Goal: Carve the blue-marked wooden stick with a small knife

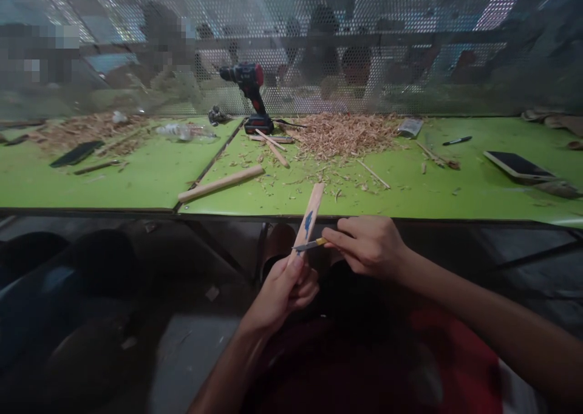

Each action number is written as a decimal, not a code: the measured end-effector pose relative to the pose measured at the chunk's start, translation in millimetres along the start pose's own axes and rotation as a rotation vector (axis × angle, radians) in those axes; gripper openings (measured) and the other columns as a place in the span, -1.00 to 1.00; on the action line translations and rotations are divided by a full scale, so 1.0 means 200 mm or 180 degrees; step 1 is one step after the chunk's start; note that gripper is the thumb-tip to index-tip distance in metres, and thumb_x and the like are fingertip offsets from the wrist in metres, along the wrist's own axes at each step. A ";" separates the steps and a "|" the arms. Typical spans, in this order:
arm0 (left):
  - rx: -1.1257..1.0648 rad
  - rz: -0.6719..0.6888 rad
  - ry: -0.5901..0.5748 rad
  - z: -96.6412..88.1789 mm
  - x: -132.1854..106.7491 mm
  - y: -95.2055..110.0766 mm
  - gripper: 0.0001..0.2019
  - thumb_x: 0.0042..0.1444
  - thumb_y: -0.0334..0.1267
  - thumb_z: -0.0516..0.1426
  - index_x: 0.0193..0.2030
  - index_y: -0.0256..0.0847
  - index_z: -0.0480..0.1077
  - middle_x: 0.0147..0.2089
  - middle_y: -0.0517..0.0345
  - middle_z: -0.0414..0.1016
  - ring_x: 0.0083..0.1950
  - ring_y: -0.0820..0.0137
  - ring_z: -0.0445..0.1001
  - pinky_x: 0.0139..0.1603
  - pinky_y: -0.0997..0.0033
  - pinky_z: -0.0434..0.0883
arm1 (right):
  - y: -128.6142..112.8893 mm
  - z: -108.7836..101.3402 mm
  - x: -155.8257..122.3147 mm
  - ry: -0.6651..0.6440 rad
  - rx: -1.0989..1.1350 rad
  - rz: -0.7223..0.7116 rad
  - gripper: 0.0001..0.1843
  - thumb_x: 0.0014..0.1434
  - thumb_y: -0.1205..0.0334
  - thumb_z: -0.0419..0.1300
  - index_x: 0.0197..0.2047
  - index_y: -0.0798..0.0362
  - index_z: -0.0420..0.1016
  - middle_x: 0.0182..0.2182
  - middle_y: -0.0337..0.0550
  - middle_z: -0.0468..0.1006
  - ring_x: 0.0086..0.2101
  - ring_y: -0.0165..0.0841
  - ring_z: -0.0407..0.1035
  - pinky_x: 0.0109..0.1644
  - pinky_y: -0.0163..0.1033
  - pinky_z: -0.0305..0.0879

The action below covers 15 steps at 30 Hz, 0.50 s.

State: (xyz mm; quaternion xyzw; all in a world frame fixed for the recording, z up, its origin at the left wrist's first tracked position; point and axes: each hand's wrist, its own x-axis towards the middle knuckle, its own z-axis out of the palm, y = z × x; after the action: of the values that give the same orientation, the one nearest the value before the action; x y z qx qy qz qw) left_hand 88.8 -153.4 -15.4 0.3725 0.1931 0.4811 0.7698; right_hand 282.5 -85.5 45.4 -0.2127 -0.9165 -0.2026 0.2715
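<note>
A flat strip of pale wood [315, 200] with a blue mark on its face slants up from my left hand [288, 285], whose fingers are wrapped round its lower end. My right hand [371, 244] is closed on the yellow handle of a craft knife [310, 244]. The knife's blade lies across the wood just above my left thumb. Both hands are in front of the table's near edge, and the strip's far tip overlaps the green tabletop in view. My right fingers hide part of the handle.
On the green table [432, 198] stand a cordless drill [255, 95] and a heap of wood shavings [346, 136]. A wooden stick [221, 183] lies left of the strip. To the right are a pen [457, 141] and a phone [519, 165]. A perforated screen [282, 50] rises behind.
</note>
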 end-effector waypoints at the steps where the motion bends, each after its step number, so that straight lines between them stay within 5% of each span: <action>1: 0.0013 -0.0005 0.0011 0.00 0.00 0.00 -0.52 0.30 0.08 0.09 -0.49 -0.17 0.04 -0.61 0.44 -0.12 -0.63 0.66 -0.20 -0.66 0.64 -0.17 | 0.00 0.00 0.00 -0.0029 -0.0003 0.0002 -0.73 0.39 0.17 0.05 -0.17 0.00 0.58 -0.55 -0.26 0.41 -0.54 -0.42 0.15 -0.46 -0.22 -0.06; 5: 0.0069 0.0016 0.0062 -0.02 -0.01 0.00 -0.53 0.31 0.07 0.08 -0.49 -0.18 0.05 -0.60 0.43 -0.11 -0.62 0.65 -0.18 -0.66 0.64 -0.17 | 0.06 0.02 -0.01 -0.0121 -0.0027 0.0090 -0.72 0.38 0.16 0.07 -0.19 0.00 0.62 -0.55 -0.22 0.47 -0.54 -0.42 0.17 -0.46 -0.21 -0.09; 9: 0.0107 -0.0036 -0.0002 -0.02 -0.08 -0.05 -0.54 0.30 0.07 0.08 -0.48 -0.18 0.07 -0.60 0.41 -0.07 -0.62 0.64 -0.13 -0.67 0.64 -0.13 | 0.29 -0.01 -0.02 -0.0136 -0.0476 0.1093 -0.67 0.40 0.16 0.05 -0.12 0.00 0.66 -0.36 -0.13 0.63 -0.51 -0.41 0.28 -0.48 -0.23 -0.13; 12: 0.0006 -0.0107 -0.0189 0.00 -0.11 -0.10 -0.56 0.31 0.05 0.08 -0.46 -0.18 0.09 -0.60 0.41 -0.06 -0.62 0.63 -0.11 -0.68 0.65 -0.09 | 0.42 -0.07 -0.04 0.0106 -0.0315 0.1735 -0.60 0.42 0.07 0.03 -0.02 0.08 0.64 -0.18 0.00 0.67 -0.25 -0.24 0.49 -0.32 -0.22 0.18; 15: -0.0097 -0.0075 -0.0217 0.00 -0.11 -0.12 -0.58 0.33 0.01 0.08 -0.45 -0.18 0.10 -0.59 0.41 -0.05 -0.62 0.63 -0.12 -0.69 0.66 -0.07 | 0.41 -0.09 -0.05 0.0353 0.0067 0.2002 -0.62 0.40 0.07 0.07 -0.04 0.11 0.64 -0.14 0.04 0.67 -0.14 -0.14 0.54 -0.13 -0.12 0.34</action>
State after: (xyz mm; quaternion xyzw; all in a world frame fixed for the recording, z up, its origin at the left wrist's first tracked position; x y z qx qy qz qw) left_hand 93.6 -179.5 -35.2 0.3745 0.1638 0.4618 0.7871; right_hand 337.4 -29.6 74.9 -0.4714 -0.7917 -0.1105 0.3726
